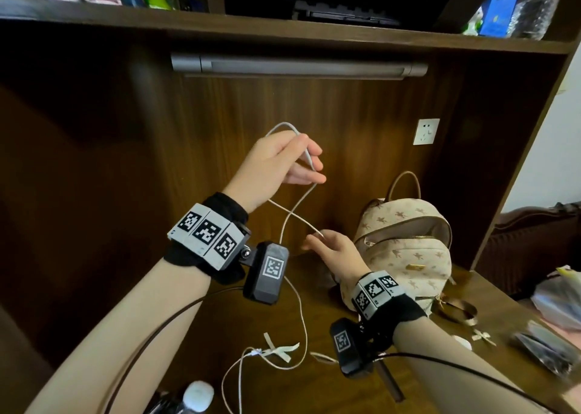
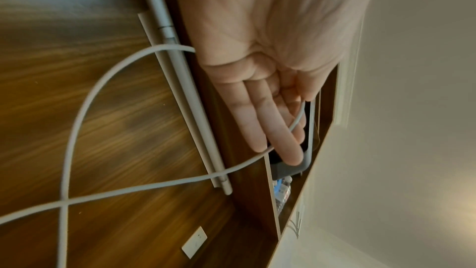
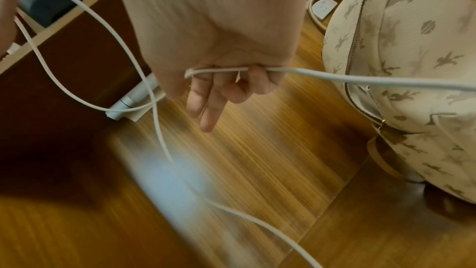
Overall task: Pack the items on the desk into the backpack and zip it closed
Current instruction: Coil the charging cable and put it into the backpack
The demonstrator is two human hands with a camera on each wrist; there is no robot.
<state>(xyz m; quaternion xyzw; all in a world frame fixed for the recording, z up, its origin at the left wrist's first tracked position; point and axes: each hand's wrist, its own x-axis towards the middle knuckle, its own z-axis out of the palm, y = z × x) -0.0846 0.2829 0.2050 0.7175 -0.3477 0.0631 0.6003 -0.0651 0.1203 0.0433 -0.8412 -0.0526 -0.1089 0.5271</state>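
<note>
A long white cable (image 1: 290, 214) is stretched between both hands above the wooden desk (image 1: 314, 379). My left hand (image 1: 301, 162) is raised and pinches a loop of the cable (image 2: 74, 136) between thumb and fingers (image 2: 270, 121). Lower and to the right, my right hand (image 1: 327, 247) pinches the cable (image 3: 360, 78) near its end, which lies across the fingers (image 3: 213, 93). The rest of the cable trails down onto the desk. A cream patterned backpack (image 1: 408, 250) stands upright just right of the right hand with its top zipper open, and it also fills the right side of the right wrist view as backpack (image 3: 412, 58).
A grey lamp bar (image 1: 298, 66) hangs under the shelf, and a wall socket (image 1: 426, 131) sits on the back panel. Twist ties (image 1: 279, 349) and a white bottle cap (image 1: 198, 394) lie near the front. Black packets (image 1: 547, 347) and a plastic bag (image 1: 559, 297) lie at the right edge.
</note>
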